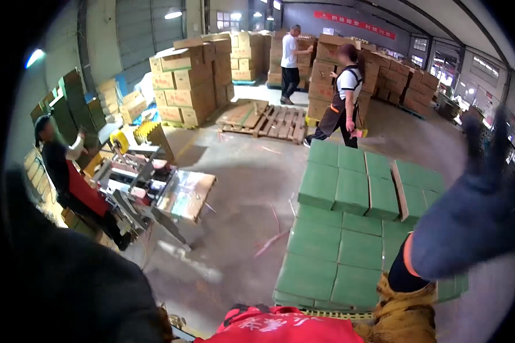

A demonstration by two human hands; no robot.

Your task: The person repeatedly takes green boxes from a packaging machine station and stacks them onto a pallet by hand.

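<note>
My right hand [469,223], in a dark grey glove with an orange cuff, is raised at the right with its fingers stretched apart and nothing visible in it. It appears in front of a stack of green boxes [312,246], hiding part of the stack's right side. My left hand [74,274], also dark-gloved, looms very close to the camera at the lower left. Blur and shadow hide its fingers, and I see nothing held there. A red apron with white lettering [286,328] covers my front.
A carton-sealing machine [134,180] with yellow tape stands left, beside a person in a red apron [77,177]. Wooden pallets [277,121] lie behind. Another person [346,94] walks past stacked brown cartons [189,86]; a third person [290,63] stands farther back. Pink strapping [269,243] lies on the floor.
</note>
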